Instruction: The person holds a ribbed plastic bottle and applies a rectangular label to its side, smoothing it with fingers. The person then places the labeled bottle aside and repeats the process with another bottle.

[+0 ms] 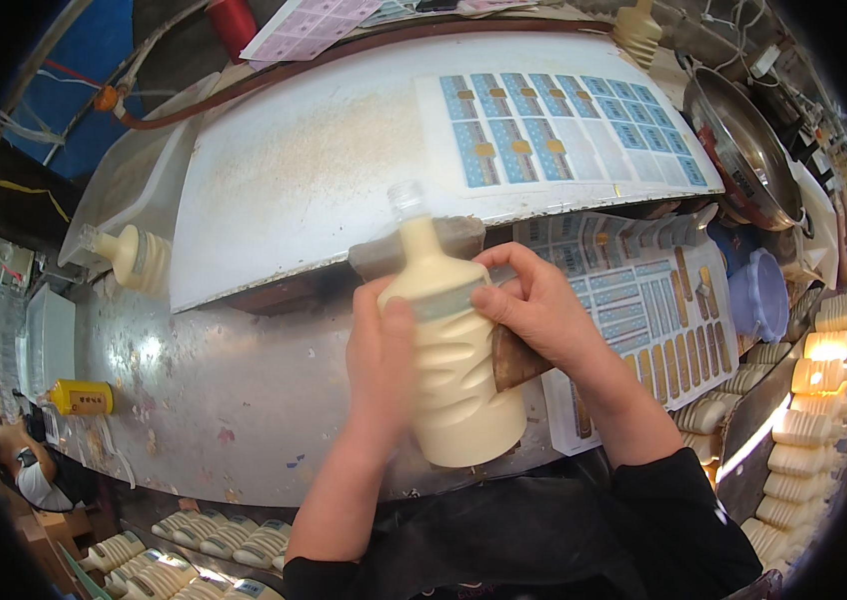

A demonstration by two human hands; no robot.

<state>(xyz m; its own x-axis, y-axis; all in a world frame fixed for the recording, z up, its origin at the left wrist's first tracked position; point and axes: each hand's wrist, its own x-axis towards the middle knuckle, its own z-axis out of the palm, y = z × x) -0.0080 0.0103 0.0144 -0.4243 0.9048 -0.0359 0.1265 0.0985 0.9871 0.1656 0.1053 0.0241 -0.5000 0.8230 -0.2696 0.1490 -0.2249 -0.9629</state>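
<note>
A cream bottle (459, 385) with ridged sides and a clear threaded neck lies tilted between my hands, its neck pointing away from me. A grey-green label band (447, 303) crosses its shoulder. My left hand (381, 350), slightly blurred, is closed against the bottle's left side with the thumb near the label. On the other side, my right hand (539, 305) is closed at the label's right end, its thumb pressing there and its fingers curled behind. Part of a brown rest (519, 358) shows beneath the bottle.
A sticker sheet (564, 135) lies on the white board (294, 150) ahead. More label sheets (644, 340) lie at right, beside a lilac bucket (759, 295) and a metal pan (744, 140). Another bottle (134, 258) and a yellow container (82, 397) are at left. Several bottles (814, 430) line the right.
</note>
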